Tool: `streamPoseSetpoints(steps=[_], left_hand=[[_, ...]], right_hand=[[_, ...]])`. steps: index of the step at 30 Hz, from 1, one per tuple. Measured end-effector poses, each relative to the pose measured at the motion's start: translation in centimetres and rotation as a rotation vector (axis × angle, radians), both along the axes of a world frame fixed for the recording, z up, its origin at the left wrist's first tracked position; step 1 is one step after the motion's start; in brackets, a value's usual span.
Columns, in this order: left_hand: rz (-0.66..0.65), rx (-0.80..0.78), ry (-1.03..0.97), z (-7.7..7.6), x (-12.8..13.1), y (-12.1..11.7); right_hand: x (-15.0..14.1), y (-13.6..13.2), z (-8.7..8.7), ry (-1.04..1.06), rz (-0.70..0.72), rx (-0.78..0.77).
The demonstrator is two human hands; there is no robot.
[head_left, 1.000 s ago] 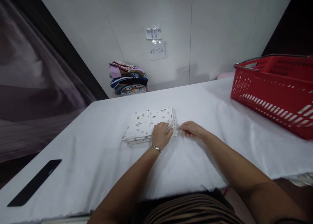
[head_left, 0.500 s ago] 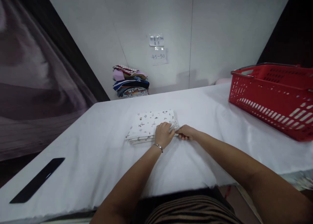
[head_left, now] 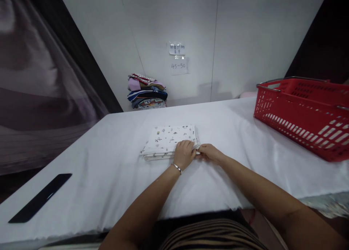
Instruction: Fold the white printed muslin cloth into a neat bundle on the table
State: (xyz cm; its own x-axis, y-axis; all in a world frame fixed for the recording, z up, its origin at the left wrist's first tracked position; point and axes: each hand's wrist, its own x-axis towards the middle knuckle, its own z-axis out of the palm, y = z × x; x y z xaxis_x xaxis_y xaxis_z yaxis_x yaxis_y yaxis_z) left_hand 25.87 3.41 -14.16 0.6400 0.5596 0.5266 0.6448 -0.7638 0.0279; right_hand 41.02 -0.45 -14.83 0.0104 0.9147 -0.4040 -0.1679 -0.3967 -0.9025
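A folded white cloth (head_left: 169,137) with small printed plant motifs lies in layers at the middle of the table. My left hand (head_left: 184,153) is at its front right corner, fingers curled over the top layer and thumb near the edge. A bracelet circles that wrist. Just to the right, my right hand (head_left: 210,152) pinches the cloth's right edge between thumb and fingers. The fingertips of both hands are close together, and the bit of fabric between them is partly hidden.
A white sheet covers the table (head_left: 114,192). A red plastic basket (head_left: 297,115) stands at the right, a dark flat strip (head_left: 40,198) lies front left. Behind the far edge is a stack of folded fabrics (head_left: 147,92) against the wall, below paper signs (head_left: 179,65).
My right hand has shifted slightly while staying at the cloth's right edge, and the loose fabric there lies flatter. The left hand keeps its place. The whole view has tilted a little.
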Motion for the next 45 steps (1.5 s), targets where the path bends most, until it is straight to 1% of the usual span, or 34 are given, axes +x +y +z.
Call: streamPoseSetpoints(steps=[3,5,8,10,15,18,21,24,26,28,30,33,37,41,45], left_hand=[[0.004,0.000,-0.001,0.1,0.0,0.0],[0.006,-0.015,0.015,0.1,0.0,-0.2],[0.021,-0.053,0.042,0.1,0.1,-0.8],[0.023,-0.073,0.044,0.0,0.0,-1.3],[-0.005,-0.104,0.000,-0.5,-0.6,-2.3],[0.009,-0.090,-0.014,-1.0,-0.6,-2.0],[0.038,-0.068,-0.022,-1.3,-0.5,-1.3],[0.015,-0.052,-0.032,-1.4,-0.5,-0.8],[-0.009,-0.047,-0.047,-1.4,-0.6,-0.6],[-0.020,-0.047,-0.070,-1.5,-0.8,-0.5],[-0.019,-0.044,-0.100,-1.7,-0.9,-0.5],[-0.007,-0.041,-0.146,-2.0,-0.9,-0.4],[-0.009,-0.038,-0.173,-2.2,-0.9,-0.4],[-0.019,-0.055,-0.178,-2.1,-1.0,-0.3],[-0.033,-0.092,-0.191,-2.0,-1.1,-0.3]], right_hand=[[-0.6,-0.5,0.0,0.137,-0.066,0.024],[-0.9,-0.7,-0.3,0.170,-0.128,0.058],[-1.0,-1.0,-0.8,0.107,-0.217,0.110],[-1.0,-1.1,-1.1,0.054,-0.233,0.144],[-1.0,-1.5,-0.8,-0.050,-0.182,0.205],[-1.0,-1.7,-0.3,-0.157,-0.178,0.235],[-0.8,-1.8,0.0,-0.204,-0.153,0.271],[-0.2,-1.8,0.0,-0.239,-0.054,0.323],[0.5,-1.2,-0.2,-0.284,0.006,0.369],[1.6,-0.1,-0.4,-0.337,-0.010,0.390],[2.9,1.7,-0.6,-0.392,-0.081,0.369],[4.9,5.2,-1.1,-0.516,-0.149,0.333],[6.3,9.9,-1.7,-0.653,-0.161,0.353],[6.2,13.5,-1.9,-0.725,-0.113,0.397],[6.1,15.2,-2.0,-0.762,0.019,0.439]])
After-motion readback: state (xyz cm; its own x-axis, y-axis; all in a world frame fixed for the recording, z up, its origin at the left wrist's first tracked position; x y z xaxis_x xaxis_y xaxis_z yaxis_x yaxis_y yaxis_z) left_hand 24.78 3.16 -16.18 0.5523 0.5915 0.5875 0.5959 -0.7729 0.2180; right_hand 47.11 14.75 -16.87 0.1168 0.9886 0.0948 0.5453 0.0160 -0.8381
